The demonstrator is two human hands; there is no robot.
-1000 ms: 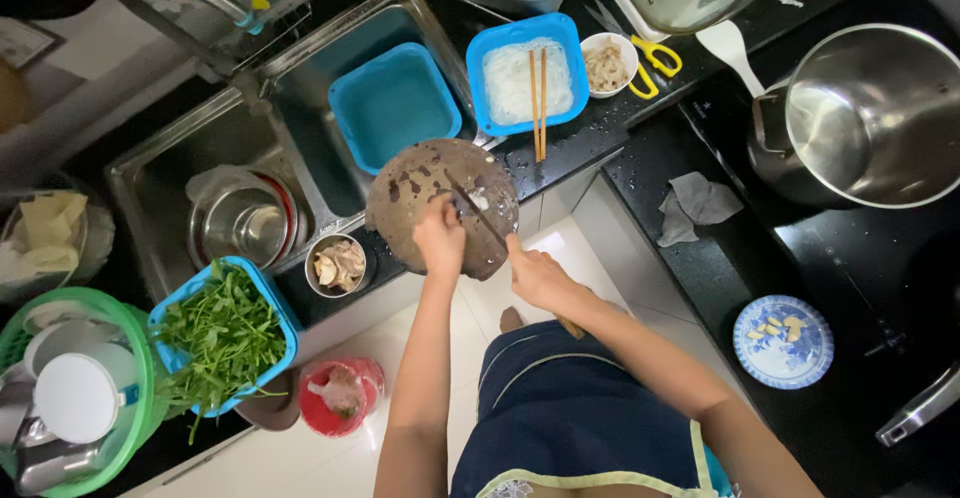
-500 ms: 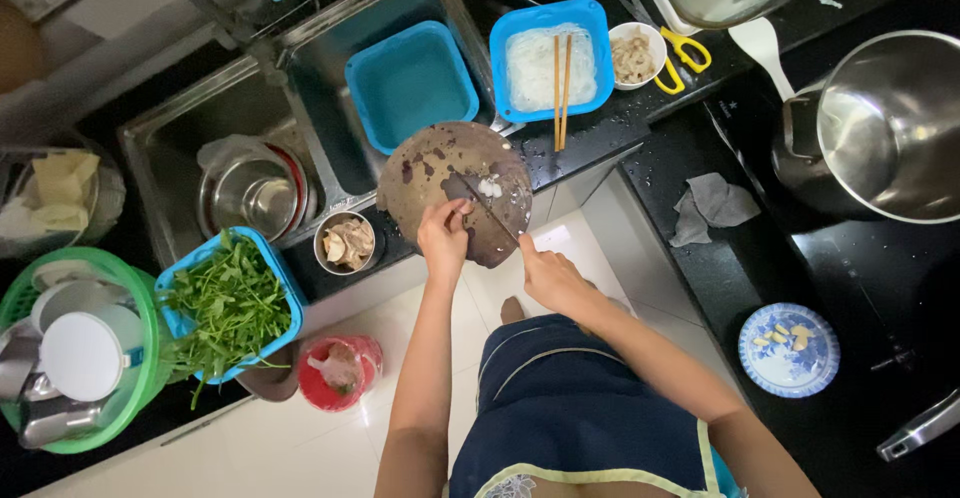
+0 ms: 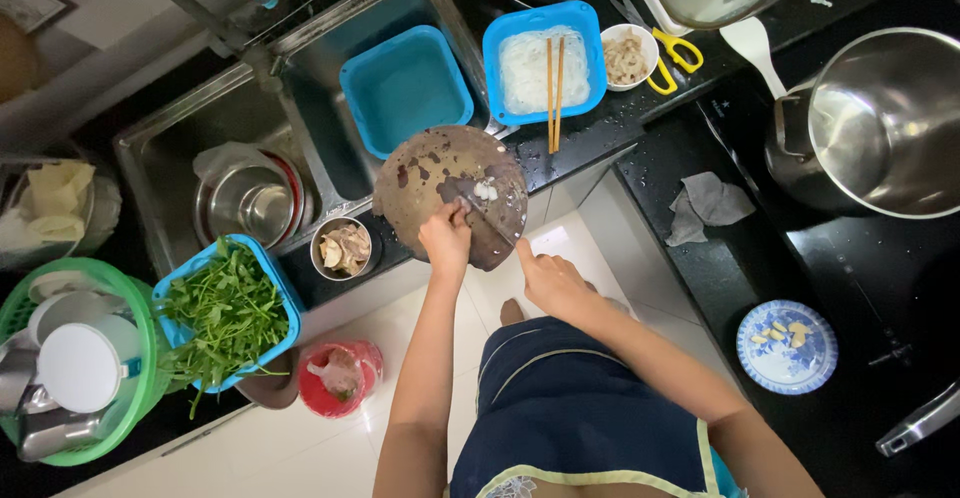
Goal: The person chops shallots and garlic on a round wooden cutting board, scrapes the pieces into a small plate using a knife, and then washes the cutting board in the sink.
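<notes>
Right now my left hand presses down on something small and pale — garlic, I think — in the middle of the round wooden chopping board, which sits on the worktop's front edge just beside the sink. My right hand is closed around the handle of a cleaver, its blade flat across the board. I judge the board heavy and stiff, its wet surface slippery; the bits are light and roll easily — best pinned with curled fingertips, well back from the blade.
</notes>
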